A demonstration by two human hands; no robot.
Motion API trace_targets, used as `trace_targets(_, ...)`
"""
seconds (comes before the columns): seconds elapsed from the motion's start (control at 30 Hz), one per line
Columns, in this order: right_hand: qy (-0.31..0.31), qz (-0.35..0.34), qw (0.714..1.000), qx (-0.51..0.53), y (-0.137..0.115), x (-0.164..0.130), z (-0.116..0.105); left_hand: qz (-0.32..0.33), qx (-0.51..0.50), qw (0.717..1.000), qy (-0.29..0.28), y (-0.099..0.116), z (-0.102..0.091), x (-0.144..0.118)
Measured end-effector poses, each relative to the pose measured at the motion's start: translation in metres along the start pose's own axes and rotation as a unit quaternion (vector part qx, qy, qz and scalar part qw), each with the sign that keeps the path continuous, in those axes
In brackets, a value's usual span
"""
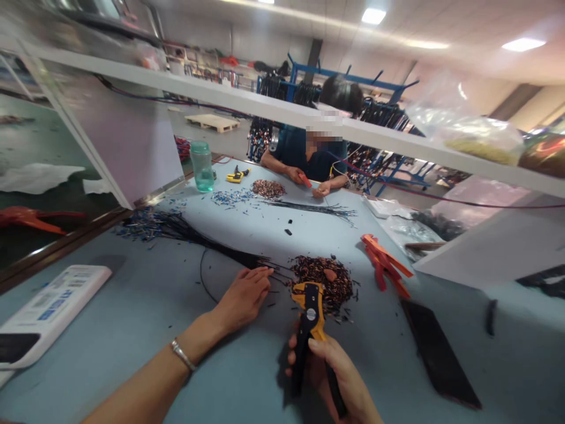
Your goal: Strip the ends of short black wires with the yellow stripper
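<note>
My right hand (335, 371) is wrapped around the handles of a yellow and black wire stripper (311, 315), its jaw end pointing away from me. Palm down, my left hand (247, 294) has its fingers together at the near ends of a bundle of thin black wires (216, 244). A wire appears pinched there, though the fingertips partly hide it. One loose black wire (202, 274) curves toward the left wrist. Just beyond the stripper's jaws lies a pile of short black and copper-coloured offcuts (324, 277).
Red-orange pliers (384, 265) and a black flat phone-like slab (441, 353) lie at right, a white power strip (57, 312) at left. A teal bottle (202, 168) stands further back. Across the table a person (304, 153) holds a red-handled tool. A white shelf beam (265, 106) spans above.
</note>
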State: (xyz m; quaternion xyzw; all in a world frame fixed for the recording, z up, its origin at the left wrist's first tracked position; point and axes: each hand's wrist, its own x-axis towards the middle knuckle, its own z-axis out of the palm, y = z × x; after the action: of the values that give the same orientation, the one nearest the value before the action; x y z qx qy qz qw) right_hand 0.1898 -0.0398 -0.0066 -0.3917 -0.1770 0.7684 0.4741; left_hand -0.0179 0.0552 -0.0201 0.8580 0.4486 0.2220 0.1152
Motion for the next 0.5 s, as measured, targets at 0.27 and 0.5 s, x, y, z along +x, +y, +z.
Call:
trace_targets(0.27,-0.015,0.020,1.000,-0.004,-0.0021,0.0003,-0.0007,0.002,0.013,1.000,0.003,-0.0011,0.0064,-0.0005)
trace_targets(0.5,-0.039,0.019,0.999,0.001,-0.0013,0.0024,-0.0067,-0.014,0.019,0.999,0.040,0.0012,0.0070,-0.0007)
